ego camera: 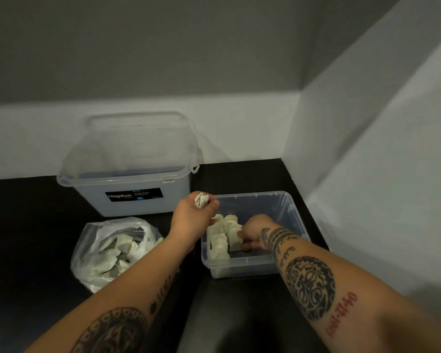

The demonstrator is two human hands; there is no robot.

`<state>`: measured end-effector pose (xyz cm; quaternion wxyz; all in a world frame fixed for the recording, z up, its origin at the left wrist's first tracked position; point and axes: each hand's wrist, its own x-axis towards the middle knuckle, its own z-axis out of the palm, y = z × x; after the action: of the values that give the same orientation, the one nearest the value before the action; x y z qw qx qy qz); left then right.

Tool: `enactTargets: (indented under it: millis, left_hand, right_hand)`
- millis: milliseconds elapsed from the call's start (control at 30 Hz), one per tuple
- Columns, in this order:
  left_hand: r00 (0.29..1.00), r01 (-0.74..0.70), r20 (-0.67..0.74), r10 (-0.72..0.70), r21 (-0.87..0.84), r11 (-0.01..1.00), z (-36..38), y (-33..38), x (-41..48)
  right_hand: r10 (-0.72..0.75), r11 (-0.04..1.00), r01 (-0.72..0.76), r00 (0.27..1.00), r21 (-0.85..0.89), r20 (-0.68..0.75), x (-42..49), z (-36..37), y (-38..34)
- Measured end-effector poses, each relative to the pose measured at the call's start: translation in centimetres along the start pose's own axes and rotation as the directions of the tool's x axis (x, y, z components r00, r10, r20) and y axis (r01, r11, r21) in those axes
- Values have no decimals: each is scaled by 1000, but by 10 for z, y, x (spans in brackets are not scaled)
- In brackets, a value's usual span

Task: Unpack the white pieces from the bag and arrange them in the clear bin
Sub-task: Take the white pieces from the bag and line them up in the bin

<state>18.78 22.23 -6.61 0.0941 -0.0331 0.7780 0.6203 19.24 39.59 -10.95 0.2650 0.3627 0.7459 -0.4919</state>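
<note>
While the left hand (192, 217) clenches a crumpled white paper piece (201, 200) above the small clear plastic bin (288, 212), right-hand fingers (250, 242) pinch a standing piece (236, 240) inside; more fill the clear plastic bag (87, 256).

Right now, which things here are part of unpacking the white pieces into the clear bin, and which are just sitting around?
Part of the job:
plastic bag with loose white pieces
clear bin with arranged pieces
left hand gripping a bunch
right hand pinching one piece in the bin

Just sitting around:
large lidded Megabox tub
</note>
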Motion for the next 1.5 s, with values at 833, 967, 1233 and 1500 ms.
enactTargets:
  millis: [833, 967, 1233, 1500]
  left_hand:
    - [999, 31, -37, -32, -27, 999, 3, 1, 3]
    - [999, 37, -28, -38, -38, 999, 2, 1, 2]
    - [974, 188, 203, -101, -474, 860, -2, 13, 0]
    - [959, 128, 281, -41, -295, 947, 3, 11, 3]
  right_hand:
    - [-144, 979, 129, 986, -157, -88, 12, 14, 3]
    - [-183, 930, 145, 980, -338, -82, 9, 15, 2]
    - [-236, 917, 172, 962, -361, -139, -5, -8, -4]
    - [-619, 764, 634, 773, 118, -140, -64, -34, -24]
